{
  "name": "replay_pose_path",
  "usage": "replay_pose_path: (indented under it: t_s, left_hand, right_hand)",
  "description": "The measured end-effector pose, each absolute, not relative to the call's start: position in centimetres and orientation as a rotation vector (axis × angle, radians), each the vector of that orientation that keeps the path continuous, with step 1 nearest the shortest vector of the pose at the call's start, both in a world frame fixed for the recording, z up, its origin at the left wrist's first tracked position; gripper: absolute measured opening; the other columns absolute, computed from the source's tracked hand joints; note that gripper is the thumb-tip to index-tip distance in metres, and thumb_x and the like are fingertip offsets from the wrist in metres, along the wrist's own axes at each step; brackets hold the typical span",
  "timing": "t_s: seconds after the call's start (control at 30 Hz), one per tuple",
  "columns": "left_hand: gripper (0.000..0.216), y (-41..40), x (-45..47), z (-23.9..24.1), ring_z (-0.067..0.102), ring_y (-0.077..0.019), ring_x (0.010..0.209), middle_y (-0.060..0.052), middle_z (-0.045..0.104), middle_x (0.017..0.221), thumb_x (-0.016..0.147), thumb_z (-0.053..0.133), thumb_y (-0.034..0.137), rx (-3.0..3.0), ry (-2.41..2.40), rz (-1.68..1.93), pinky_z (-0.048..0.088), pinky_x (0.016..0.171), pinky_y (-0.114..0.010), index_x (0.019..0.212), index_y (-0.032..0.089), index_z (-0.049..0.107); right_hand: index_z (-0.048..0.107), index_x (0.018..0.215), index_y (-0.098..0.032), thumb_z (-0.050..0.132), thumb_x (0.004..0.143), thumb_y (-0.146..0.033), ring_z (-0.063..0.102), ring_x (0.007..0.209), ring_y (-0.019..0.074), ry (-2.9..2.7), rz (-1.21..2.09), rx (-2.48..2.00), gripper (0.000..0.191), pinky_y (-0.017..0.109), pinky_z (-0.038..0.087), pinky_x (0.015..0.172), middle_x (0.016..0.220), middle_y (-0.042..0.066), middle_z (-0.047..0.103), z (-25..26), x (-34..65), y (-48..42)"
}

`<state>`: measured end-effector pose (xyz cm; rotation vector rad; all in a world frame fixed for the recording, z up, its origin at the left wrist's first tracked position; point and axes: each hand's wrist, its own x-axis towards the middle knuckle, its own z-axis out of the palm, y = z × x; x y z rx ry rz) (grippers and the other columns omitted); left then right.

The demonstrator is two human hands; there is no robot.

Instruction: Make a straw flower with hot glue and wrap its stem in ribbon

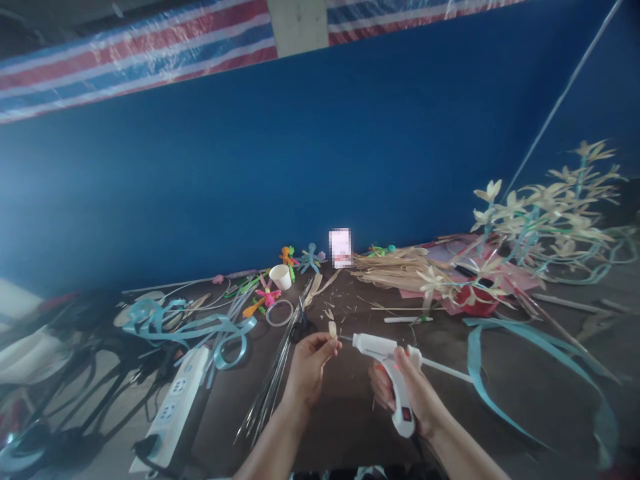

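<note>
Petal (333, 328) pinched in left hand (307, 370), glue gun (385, 360) gripped in right hand (413, 393), lower centre; small dab, clear of skin, seems wise

Craft workshop, ribbons (190, 328), glue gun (387, 373), straw flowers (545, 213), blue backdrop (320, 167)

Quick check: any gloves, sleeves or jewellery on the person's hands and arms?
No. The left hand and right hand are ungloved, and the forearms are uncovered down to the frame edge. No ring, watch or band shows, though the picture is soft.
</note>
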<state>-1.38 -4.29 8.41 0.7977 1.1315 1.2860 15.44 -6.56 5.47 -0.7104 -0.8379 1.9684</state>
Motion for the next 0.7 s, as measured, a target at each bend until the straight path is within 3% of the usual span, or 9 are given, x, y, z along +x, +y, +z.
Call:
replay_pose_path:
  t_s: [0.7]
  left_hand:
    - [0.011, -4.17, -1.24, 8.19, 0.052, -0.0098, 0.059, -0.002, 0.062, 0.061, 0.059, 0.069, 0.021, 0.765, 1.102, 1.294, 0.038, 0.065, -0.023, 0.064, 0.013, 0.064]
  right_hand:
    - [0.038, 0.05, -0.018, 0.022, 0.076, -0.067, 0.023, 0.034, 0.0064, -0.659, 2.077, -0.577, 0.058, 0.021, 0.022, 0.038, 0.041, -0.005, 0.031, 5.56, 15.0, -6.1]
